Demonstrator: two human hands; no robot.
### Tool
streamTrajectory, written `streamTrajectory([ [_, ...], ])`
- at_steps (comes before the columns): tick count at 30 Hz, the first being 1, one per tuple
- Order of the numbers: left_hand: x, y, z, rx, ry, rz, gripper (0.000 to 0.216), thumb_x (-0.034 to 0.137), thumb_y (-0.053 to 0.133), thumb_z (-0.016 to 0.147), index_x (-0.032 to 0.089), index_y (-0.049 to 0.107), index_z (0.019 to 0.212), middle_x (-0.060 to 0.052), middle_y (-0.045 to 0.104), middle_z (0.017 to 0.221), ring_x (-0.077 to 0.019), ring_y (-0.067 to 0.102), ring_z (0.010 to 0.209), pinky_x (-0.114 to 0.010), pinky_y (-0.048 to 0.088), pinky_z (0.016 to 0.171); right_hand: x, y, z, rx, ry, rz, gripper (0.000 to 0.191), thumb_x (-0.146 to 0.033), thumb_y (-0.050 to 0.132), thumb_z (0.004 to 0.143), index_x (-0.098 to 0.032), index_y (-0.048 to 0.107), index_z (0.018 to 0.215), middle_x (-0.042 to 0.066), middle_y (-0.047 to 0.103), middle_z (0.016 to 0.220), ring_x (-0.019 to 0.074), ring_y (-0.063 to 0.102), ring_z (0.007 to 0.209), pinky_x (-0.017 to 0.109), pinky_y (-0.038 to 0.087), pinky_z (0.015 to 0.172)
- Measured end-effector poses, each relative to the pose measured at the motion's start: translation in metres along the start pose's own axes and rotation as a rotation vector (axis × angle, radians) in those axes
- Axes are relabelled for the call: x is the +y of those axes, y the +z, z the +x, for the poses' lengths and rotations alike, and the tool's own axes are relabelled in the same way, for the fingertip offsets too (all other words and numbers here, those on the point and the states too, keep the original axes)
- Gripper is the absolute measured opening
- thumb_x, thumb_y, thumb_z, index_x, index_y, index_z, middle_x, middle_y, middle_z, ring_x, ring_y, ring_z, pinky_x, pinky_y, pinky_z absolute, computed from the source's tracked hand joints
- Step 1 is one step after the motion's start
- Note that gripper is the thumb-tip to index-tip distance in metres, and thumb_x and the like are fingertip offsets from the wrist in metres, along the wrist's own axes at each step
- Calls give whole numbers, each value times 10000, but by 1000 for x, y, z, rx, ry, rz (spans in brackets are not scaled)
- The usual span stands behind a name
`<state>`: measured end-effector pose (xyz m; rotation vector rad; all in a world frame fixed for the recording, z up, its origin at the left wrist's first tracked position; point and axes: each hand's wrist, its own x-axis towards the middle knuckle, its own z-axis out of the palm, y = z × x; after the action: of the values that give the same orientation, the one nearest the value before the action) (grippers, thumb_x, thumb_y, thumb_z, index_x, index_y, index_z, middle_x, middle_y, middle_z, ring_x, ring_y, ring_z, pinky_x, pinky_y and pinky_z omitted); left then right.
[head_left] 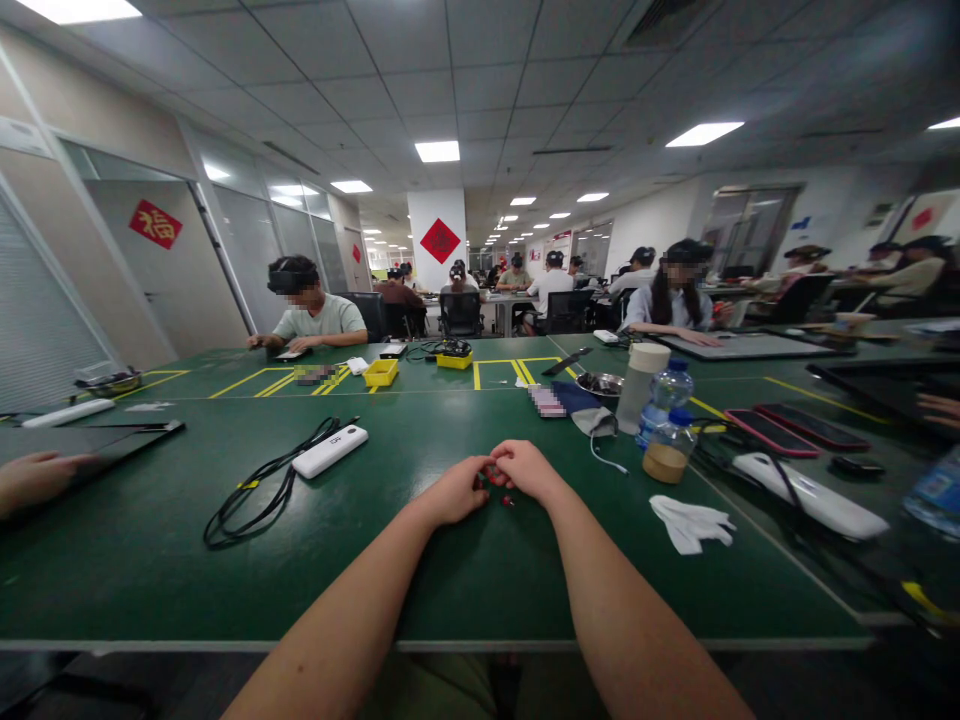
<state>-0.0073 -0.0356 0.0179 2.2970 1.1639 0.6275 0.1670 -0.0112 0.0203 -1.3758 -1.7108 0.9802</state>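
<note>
My left hand (456, 492) and my right hand (529, 472) meet fingertip to fingertip over the middle of the green table (420, 420). Both have their fingers curled closed around a small red object (495, 476), which shows in the gap between them; its exact kind is too small to make out. Just below the fingers a second small red piece (508, 501) lies on the tabletop, apart from both hands.
Left of my hands lie a white power bank (330, 452) and a coiled black cable (259, 500). To the right are a white glove (691, 525), a bottle of brown drink (667, 452) and another power bank (810, 495). Yellow trays (381, 373) stand farther back; people sit around.
</note>
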Motion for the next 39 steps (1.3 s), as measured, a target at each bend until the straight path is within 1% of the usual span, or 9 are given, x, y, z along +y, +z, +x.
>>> streamTrajectory([
  [3,4,8,3,53,-30,149,459,130,513,741,188,571,1193,-83,592,1083,-186,563,914,-298,438,862,0,-8,-3,108,-6,-192,85,-235,599,698,-167,649,711,12,633,577,88,502,407,208,348,446],
  [6,8,14,5,80,16,281,330,211,463,828,207,618,1119,-83,568,1019,-191,556,913,-298,425,860,3,-15,-8,-135,49,-309,164,-318,714,605,-176,631,610,-13,567,452,90,445,358,221,296,414],
  [9,9,19,6,93,44,361,286,257,401,881,213,645,1023,-82,548,956,-183,553,855,-290,428,809,3,-16,-13,-326,69,-366,176,-253,768,507,-184,618,569,-36,517,385,103,437,339,228,277,408],
  [14,3,21,11,127,6,336,243,236,387,891,190,625,918,-70,545,926,-166,544,805,-280,433,763,-2,-11,-14,-270,-57,-423,118,-188,698,558,-179,583,534,-39,526,411,95,450,379,224,282,423],
  [20,-8,11,13,295,-45,75,161,157,474,819,174,621,883,-50,606,896,-157,560,862,-276,442,803,-1,-7,-9,-180,-90,-116,109,-176,620,658,-182,528,718,-37,569,502,114,558,459,200,365,449],
  [24,-18,7,14,333,-142,-166,164,141,523,747,148,623,877,-33,633,792,-132,574,713,-257,462,695,2,1,-4,-40,-131,78,177,-151,629,651,-176,523,791,-57,548,567,92,539,441,194,392,429],
  [29,-22,10,17,381,-103,-342,189,105,561,684,135,602,866,-19,633,767,-109,571,682,-221,448,644,2,11,-3,5,-50,318,197,-136,626,667,-158,557,850,-42,564,614,89,572,473,188,440,447],
  [34,-23,10,17,378,-159,-359,128,157,606,674,137,606,800,10,600,661,-94,523,572,-202,397,546,0,12,-3,-29,97,496,210,-115,618,684,-157,538,873,29,650,728,132,652,562,219,507,496],
  [39,-22,8,15,306,-131,-566,190,223,584,728,133,619,891,-4,620,661,-112,556,585,-220,427,574,0,11,-2,-41,96,454,235,-105,600,684,-162,561,908,23,661,705,107,616,493,185,459,434],
])
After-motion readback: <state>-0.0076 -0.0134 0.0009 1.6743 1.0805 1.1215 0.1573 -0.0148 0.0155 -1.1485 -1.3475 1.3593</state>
